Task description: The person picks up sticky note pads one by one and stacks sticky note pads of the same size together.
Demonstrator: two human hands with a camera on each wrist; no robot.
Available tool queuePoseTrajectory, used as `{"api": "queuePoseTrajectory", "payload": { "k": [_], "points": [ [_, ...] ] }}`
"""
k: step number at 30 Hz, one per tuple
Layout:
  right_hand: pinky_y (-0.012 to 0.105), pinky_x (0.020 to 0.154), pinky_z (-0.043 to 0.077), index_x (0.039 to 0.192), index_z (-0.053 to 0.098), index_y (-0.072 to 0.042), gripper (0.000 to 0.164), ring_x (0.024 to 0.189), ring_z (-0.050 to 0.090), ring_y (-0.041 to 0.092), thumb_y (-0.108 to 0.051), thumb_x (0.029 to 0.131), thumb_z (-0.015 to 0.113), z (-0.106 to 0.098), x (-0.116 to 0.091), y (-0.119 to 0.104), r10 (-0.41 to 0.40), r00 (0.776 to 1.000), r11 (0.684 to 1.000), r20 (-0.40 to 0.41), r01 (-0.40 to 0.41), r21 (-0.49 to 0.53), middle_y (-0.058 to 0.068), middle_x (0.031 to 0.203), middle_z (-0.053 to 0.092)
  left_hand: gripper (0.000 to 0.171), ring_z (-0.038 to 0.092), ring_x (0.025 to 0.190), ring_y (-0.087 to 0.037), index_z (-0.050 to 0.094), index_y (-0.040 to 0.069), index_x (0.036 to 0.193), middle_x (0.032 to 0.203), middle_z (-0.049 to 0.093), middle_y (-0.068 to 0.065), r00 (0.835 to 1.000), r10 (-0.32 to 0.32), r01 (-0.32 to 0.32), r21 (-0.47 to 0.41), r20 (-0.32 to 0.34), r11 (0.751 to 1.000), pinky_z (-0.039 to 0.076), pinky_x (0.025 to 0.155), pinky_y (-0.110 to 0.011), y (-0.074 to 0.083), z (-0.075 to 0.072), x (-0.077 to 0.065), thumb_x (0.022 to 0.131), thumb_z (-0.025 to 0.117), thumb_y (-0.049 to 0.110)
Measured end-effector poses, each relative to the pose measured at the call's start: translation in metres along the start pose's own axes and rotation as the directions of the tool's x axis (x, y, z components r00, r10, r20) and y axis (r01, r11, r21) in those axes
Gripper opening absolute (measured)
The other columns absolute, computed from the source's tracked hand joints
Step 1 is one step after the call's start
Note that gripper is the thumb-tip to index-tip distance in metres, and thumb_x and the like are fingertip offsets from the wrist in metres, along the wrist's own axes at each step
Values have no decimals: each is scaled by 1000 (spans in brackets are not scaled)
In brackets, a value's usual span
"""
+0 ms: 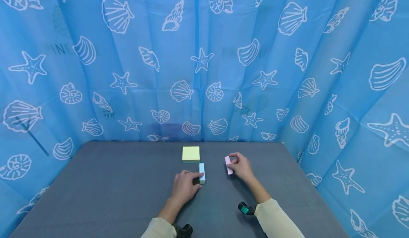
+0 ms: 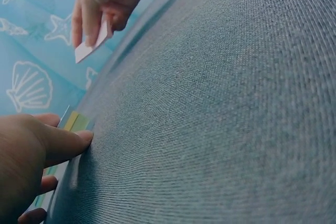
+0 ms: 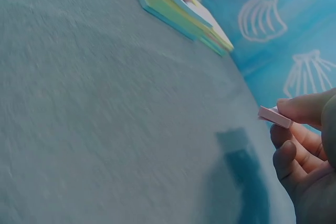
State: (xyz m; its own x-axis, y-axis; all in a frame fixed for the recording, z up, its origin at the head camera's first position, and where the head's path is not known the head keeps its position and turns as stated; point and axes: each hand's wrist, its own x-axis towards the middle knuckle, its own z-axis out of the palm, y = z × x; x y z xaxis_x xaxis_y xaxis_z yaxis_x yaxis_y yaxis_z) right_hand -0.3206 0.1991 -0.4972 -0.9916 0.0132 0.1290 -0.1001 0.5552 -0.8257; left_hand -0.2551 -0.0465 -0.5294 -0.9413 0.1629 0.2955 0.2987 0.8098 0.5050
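A small stack of narrow sticky-note pads point(image 1: 201, 168), pale blue on top with yellow and green layers below, lies on the grey table. My left hand point(image 1: 185, 185) grips this stack, its thumb against the near end, as the left wrist view shows; part of the stack is hidden behind the fingers. Off to the right, my right hand point(image 1: 241, 167) pinches a narrow pink sticky-note pad point(image 3: 275, 117) between thumb and fingers, raised above the table. Just behind the blue-topped stack sits a square yellow sticky-note pad point(image 1: 191, 153) with a greenish lower edge.
The grey cloth-covered table point(image 1: 112, 188) runs back to a blue curtain point(image 1: 204, 74) printed with white shells and starfish. The curtain also hangs along both sides. Dark straps with camera mounts point(image 1: 246, 208) sit at the wrists.
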Motion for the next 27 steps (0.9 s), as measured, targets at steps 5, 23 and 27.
{"api": "queuePoseTrajectory", "payload": {
  "k": [5, 23, 27],
  "points": [
    [28, 53, 43, 117, 62, -3, 31, 62, 52, 18, -1, 87, 71, 15, -2, -6, -25, 999, 999, 23, 24, 49, 6, 76, 56, 43, 54, 108, -23, 70, 32, 120, 110, 68, 1, 999, -37, 37, -5, 8, 999, 40, 92, -48, 1, 0, 0, 79, 82, 26],
    [25, 50, 44, 131, 59, -4, 42, 51, 50, 13, -4, 90, 68, 68, -5, -35, -34, 989, 967, 143, -4, 253, 4, 73, 56, 43, 54, 106, -21, 70, 33, 121, 110, 68, 3, 998, -61, 60, 25, 33, 998, 40, 90, -47, 1, 1, 4, 80, 81, 29],
    [26, 51, 44, 130, 59, -4, 42, 52, 50, 13, -4, 90, 68, 73, -6, -35, -18, 987, 967, 158, -23, 252, 4, 72, 55, 43, 53, 105, -21, 69, 33, 121, 110, 68, 3, 997, -63, 62, 16, 41, 998, 40, 89, -45, 1, 1, 5, 80, 81, 28]
  ]
}}
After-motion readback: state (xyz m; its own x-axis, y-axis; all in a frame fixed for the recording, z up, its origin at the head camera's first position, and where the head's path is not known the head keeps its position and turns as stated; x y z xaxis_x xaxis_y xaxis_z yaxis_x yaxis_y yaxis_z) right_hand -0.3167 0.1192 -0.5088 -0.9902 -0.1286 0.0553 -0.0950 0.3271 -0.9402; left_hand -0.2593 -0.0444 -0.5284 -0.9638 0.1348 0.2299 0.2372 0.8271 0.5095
